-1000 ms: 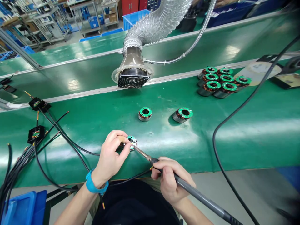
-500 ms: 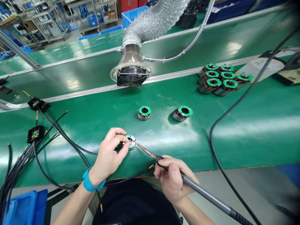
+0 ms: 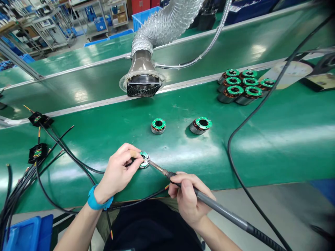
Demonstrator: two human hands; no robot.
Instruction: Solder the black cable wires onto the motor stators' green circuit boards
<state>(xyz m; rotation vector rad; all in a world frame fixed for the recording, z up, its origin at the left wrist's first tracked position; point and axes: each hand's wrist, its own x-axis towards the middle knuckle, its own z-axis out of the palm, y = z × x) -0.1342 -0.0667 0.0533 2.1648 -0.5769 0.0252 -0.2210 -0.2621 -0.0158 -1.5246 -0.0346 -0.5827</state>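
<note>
My left hand pinches a small motor stator with a green circuit ring against the green bench mat, thumb and fingers closed on it. A blue wrist strap sits on that wrist. My right hand grips a grey soldering iron like a pen. Its metal tip touches the right edge of the stator. Two more stators lie apart on the mat beyond my hands.
A fume extractor fan on a flexible silver duct hangs at the bench's back edge. Several stators are grouped at the far right. Black cables with small connector boards trail at the left. The iron's cord loops across the right. A blue bin is at bottom left.
The view has drifted slightly, so everything sits a little further left. My hands hold the same grips, with the iron tip still at the stator.
</note>
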